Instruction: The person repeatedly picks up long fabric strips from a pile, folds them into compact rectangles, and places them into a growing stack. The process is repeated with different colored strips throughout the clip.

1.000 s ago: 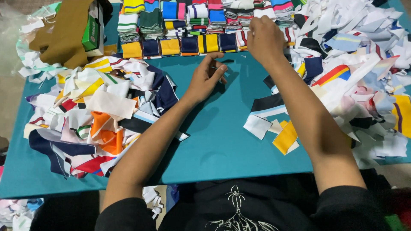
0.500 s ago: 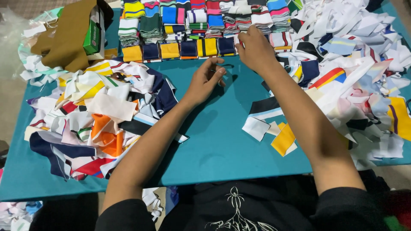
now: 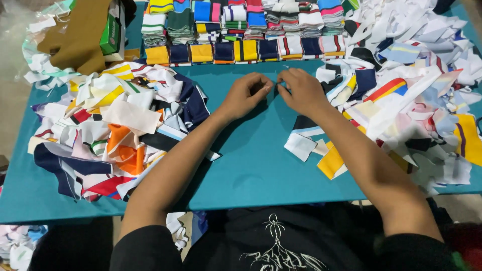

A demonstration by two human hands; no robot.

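Thread-like scrap, too small to identify, sits pinched between both hands at the middle of the teal table. Right hand has come back from the folded stacks to meet the left hand, fingertips now touching.

Teal table w/ fabric scraps, folded stacks.

Bright, even overhead light; soft arm shadows, slightly blurred edges

Brown cloth, green box, folded striped stacks, teal table
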